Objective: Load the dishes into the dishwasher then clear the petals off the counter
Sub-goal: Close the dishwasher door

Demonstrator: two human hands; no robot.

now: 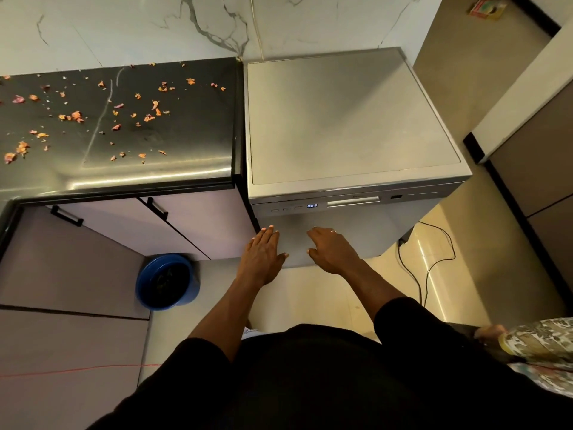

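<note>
L hand (263, 252) & R hand (331, 247) lay against the shut dishwasher (350, 119) door, fingers loose, gripping nothing. No dishes in view, so loading looked done. Orange petals (74, 116) lay scattered on the dark counter (192, 138) beside it. Next move prob. calls for sweeping them together.

brushed metal dishwasher (350, 119), glossy dark counter (186, 125), marble wall (186, 26).
</note>
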